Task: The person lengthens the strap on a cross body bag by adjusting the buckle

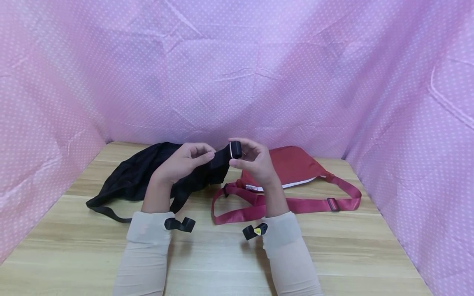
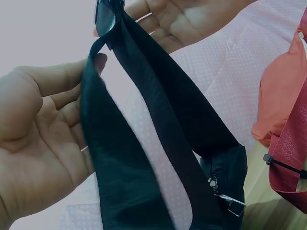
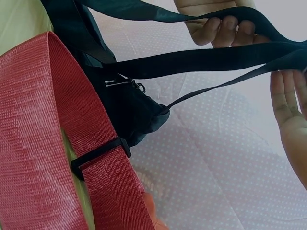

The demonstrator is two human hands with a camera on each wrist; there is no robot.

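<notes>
A black bag [image 1: 137,174] lies on the left half of the table, its strap [image 2: 117,158] raised toward the middle. My left hand [image 1: 184,160] pinches the strap between thumb and fingers. Just to its right, my right hand [image 1: 260,162] holds the strap at its black buckle [image 1: 235,149], with the thumb below and fingers above. In the left wrist view the strap hangs in several long bands down to the bag's zipper pull [image 2: 232,203]. The right wrist view shows the fingertips of the right hand [image 3: 292,120] against the strap's underside.
A red bag [image 1: 296,164] with a white zipper lies behind and right of my right hand. Its dark pink strap [image 1: 311,205] loops forward over the wooden table [image 1: 214,267], with a black slider [image 1: 333,204] on it. Pink dotted cloth [image 1: 222,82] hangs around the back and sides.
</notes>
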